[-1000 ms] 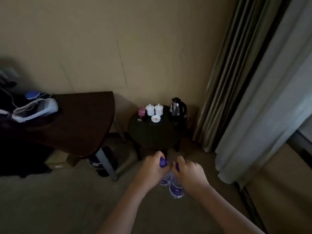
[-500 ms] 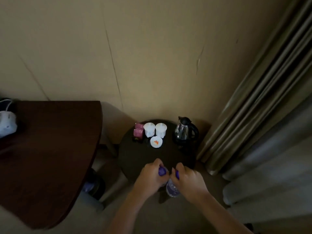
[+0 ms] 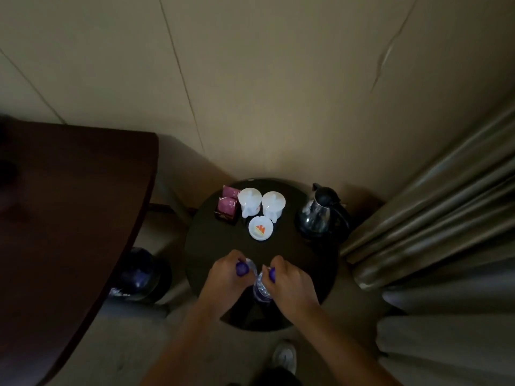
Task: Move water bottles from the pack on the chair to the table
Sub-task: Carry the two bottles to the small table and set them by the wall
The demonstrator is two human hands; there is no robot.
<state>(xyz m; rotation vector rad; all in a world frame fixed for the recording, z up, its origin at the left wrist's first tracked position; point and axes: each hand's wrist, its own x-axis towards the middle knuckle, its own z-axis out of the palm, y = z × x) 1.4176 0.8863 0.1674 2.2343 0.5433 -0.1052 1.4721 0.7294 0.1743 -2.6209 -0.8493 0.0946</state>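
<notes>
My left hand (image 3: pixel 227 282) grips a clear water bottle with a purple cap (image 3: pixel 242 268) by its neck. My right hand (image 3: pixel 289 285) holds a second water bottle (image 3: pixel 261 288) the same way, its purple label showing below my fingers. Both bottles hang upright, side by side, over the near half of the small round dark table (image 3: pixel 211 246). I cannot tell whether their bases touch the tabletop. The chair and the pack are out of view.
At the table's far side stand two white lidded cups (image 3: pixel 250 200), a white dish (image 3: pixel 260 228), pink sachets (image 3: pixel 227 206) and a black kettle (image 3: pixel 317 215). A dark desk (image 3: pixel 69 218) is left, a bin (image 3: pixel 139 274) under it, curtains (image 3: pixel 432 232) right. My shoe (image 3: pixel 285 356) is below.
I have stepped closer to the round table. Both hands with their bottles moved from over the floor to above the table's near half.
</notes>
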